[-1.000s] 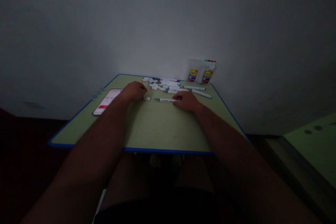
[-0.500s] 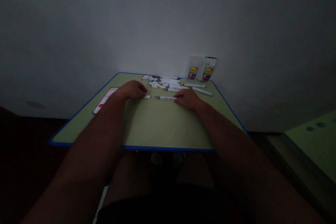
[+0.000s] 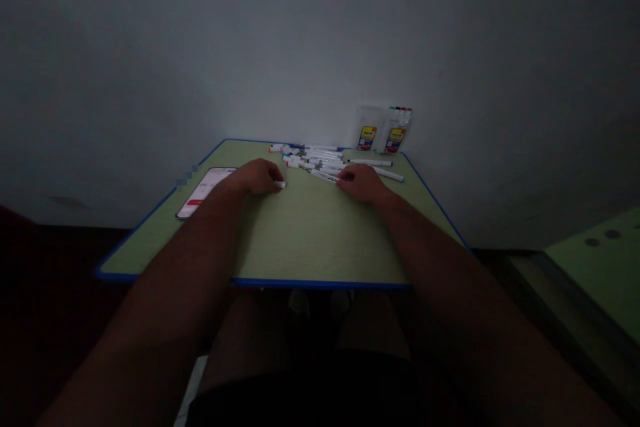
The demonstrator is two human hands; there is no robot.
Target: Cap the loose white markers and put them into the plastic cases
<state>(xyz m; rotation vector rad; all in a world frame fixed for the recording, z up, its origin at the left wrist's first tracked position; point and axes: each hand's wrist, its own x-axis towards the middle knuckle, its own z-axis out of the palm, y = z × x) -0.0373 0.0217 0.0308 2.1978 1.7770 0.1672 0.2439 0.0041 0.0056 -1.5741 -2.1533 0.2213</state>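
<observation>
My left hand is closed around a small white marker cap, whose end sticks out to the right of the fingertips, low over the table. Across from it, my right hand pinches a white marker by its right end. That marker is uncapped; its dark tip points left and slightly away, close to the near side of a heap of white markers. A gap separates the cap and the marker.
The light green table has a blue edge and stands against a wall. A lit phone lies beside my left forearm. At the back right stand a clear marker case and another case with several markers. Two loose markers lie behind my right hand.
The marker in my right hand has swung from level to slanted, its tip shifting right and farther toward the heap. My left hand keeps the cap, almost unmoved. The phone screen has brightened.
</observation>
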